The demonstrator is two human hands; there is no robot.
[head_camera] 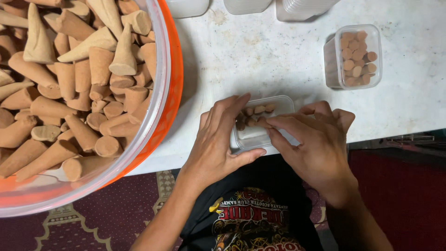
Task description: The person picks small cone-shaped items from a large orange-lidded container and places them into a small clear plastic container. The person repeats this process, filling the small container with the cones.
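A small clear plastic box [278,103] lies on its side at the front edge of the white table [260,56], with several tan cones [259,110] packed in its far end. My left hand [218,139] grips the box from the left, thumb under its near side. My right hand [316,139] rests against the box from the right, its fingers reaching into the opening and touching the cones.
A large clear bowl with an orange rim [169,79] on the left holds several tan cones [74,79]. A filled small box [355,56] stands at the right. Empty clear containers [302,7] line the far edge. Below is a red patterned carpet [116,204].
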